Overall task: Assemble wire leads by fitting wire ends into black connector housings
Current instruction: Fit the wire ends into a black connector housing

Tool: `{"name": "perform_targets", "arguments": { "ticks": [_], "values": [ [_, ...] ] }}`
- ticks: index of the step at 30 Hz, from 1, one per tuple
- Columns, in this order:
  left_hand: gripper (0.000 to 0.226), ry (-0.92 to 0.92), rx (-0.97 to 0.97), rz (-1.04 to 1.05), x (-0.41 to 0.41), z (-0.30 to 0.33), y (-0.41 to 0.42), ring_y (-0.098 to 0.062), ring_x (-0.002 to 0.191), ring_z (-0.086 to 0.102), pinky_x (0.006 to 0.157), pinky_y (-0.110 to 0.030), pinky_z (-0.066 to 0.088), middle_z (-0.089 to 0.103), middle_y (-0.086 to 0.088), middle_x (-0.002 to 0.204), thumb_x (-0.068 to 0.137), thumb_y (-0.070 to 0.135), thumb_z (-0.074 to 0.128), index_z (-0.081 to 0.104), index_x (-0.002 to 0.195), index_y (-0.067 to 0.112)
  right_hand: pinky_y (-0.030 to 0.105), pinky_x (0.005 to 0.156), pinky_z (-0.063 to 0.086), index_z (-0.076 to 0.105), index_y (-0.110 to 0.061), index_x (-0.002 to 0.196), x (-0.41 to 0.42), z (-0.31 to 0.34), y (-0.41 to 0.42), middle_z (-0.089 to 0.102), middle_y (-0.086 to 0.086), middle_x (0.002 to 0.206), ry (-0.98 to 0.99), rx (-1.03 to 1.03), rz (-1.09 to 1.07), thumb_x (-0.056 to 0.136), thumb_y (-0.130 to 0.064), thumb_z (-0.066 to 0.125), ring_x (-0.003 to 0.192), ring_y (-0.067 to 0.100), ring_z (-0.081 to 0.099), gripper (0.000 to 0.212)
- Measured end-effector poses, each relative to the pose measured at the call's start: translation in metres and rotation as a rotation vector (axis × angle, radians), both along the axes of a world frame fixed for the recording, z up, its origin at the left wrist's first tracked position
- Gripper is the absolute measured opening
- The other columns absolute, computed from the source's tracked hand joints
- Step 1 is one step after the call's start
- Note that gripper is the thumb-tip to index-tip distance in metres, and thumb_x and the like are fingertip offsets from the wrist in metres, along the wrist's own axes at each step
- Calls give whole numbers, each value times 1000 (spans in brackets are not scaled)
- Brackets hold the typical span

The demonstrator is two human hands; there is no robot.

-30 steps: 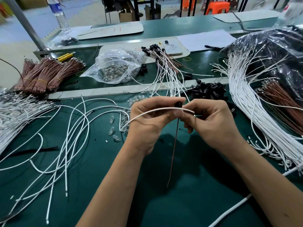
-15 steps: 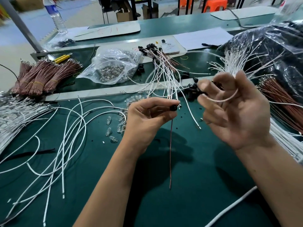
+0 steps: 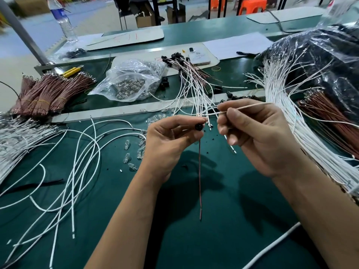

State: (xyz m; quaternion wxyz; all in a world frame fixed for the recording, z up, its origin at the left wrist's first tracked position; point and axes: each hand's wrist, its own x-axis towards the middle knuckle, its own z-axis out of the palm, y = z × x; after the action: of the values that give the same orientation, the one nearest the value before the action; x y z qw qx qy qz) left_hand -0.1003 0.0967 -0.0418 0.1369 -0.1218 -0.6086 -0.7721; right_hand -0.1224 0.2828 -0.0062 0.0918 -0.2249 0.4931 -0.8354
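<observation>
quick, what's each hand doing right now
Left hand: pinching the black connector housing, brown wire hanging below.
Right hand: pinching a white wire.

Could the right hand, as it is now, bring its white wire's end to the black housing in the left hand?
Probably yes: the right hand pinches the white wire beside the black housing, which the left hand holds up; only open air lies between them.

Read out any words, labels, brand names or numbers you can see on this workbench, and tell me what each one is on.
None can be read.
Water bottle: its blue label is too blurred to read.
White board: red marks, not readable as text.
White case: small dark marks, too small to tell.
White sheet: no print visible.
</observation>
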Motion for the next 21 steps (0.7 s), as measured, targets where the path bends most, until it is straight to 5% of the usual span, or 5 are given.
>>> {"name": "perform_targets", "arguments": {
  "ticks": [21],
  "values": [
    [34,22,-105,110,-1,2,1,-19,93,72,83,-26,55,76,-13,95,75,-22,73,75,95,5,18,49,51,82,-9,87,2,-3,-3,71,10,73,-59,54,1,80,-18,72,59,17,65,15]
  ]
}}
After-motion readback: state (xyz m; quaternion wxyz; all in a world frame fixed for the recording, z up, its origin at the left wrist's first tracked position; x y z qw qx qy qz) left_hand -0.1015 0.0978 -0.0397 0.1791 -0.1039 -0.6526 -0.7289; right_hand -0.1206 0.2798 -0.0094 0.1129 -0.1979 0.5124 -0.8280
